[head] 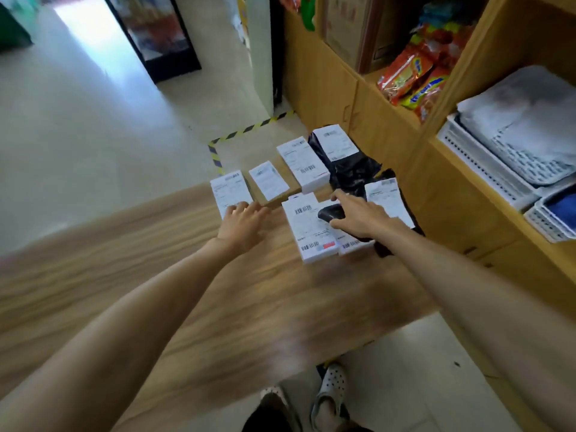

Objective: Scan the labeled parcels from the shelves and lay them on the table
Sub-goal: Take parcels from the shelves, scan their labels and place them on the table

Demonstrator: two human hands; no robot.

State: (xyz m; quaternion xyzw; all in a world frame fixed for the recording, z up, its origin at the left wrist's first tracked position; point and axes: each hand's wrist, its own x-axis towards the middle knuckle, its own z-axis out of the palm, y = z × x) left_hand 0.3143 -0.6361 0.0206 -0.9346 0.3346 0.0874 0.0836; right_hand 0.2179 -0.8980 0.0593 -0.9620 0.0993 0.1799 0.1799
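Several white labelled parcels lie on the wooden table (156, 275). My left hand (243, 221) rests with its fingertips on the near edge of the leftmost parcel (229, 190). My right hand (361, 215) grips a black barcode scanner (330, 213) and holds it over a barcoded parcel (308, 232). Further back lie two more white parcels (269, 179) (304, 163). A labelled black bag parcel (336, 148) sits at the far right, and another labelled black bag (386, 201) lies just beyond my right hand.
A wooden shelf unit (436, 145) stands right of the table, holding snack packets (411, 73), a cardboard box (352, 29) and white baskets (486, 163). Yellow-black floor tape (243, 132) runs beyond the table. My feet in white clogs (330, 391) show below the table edge.
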